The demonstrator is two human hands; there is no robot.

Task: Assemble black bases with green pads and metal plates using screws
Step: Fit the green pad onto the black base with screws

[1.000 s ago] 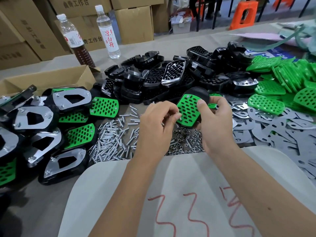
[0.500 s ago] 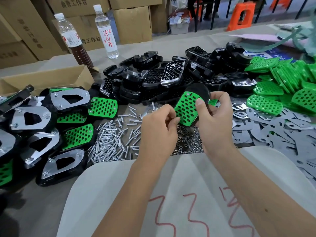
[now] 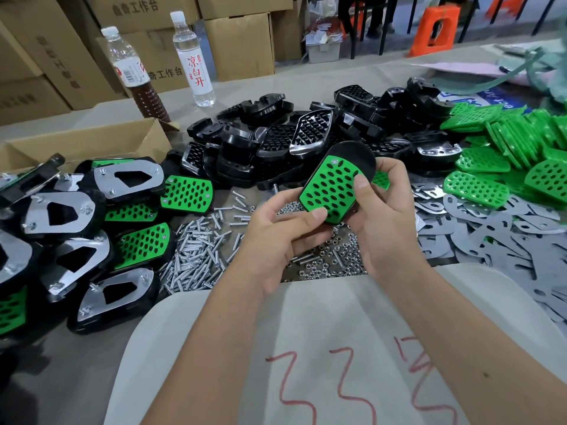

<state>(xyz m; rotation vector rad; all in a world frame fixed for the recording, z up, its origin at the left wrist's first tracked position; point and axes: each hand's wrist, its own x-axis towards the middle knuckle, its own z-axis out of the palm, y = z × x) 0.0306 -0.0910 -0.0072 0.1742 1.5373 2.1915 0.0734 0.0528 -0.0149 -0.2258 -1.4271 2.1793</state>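
Black plastic bases lie heaped at the back of the grey tabletop, loose green perforated pads to the right. Above the small silver screws, both hands grip one black base with a green pad: right hand wrapping its far side, left hand pinching its lower end.

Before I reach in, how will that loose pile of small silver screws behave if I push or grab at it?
The small silver screws look like thin round shafts lying every way, so they would probably roll and scatter. Being small and shiny, single ones may slip from fingers.
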